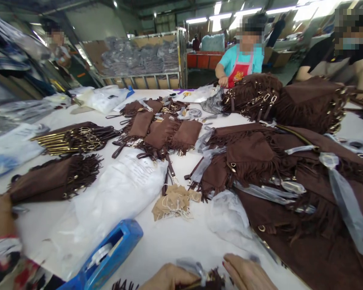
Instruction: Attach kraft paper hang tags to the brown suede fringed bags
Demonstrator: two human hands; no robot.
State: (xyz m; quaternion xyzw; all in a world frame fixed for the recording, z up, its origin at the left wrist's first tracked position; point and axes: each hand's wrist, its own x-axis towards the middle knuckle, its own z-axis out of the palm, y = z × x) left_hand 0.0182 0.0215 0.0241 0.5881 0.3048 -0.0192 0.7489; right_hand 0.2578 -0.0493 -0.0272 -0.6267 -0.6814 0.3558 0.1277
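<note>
At the bottom edge my left hand is closed on a dark brown fringed bag, of which only a small part shows. Metal hardware and clear plastic wrap stick up beside its fingers. Across the bag lies my right hand, its fingers stretched out and close to the bag's edge. Whether they touch it is hard to make out. Left of my hands is a blue tape dispenser. Tan paper tags with white strings lie in a heap farther up the white table.
Brown fringed bags cover the right side; small pouches lie mid-table. A white plastic bag and stacked bags are at left. A co-worker's hand rests at the left edge. A person in an apron stands opposite.
</note>
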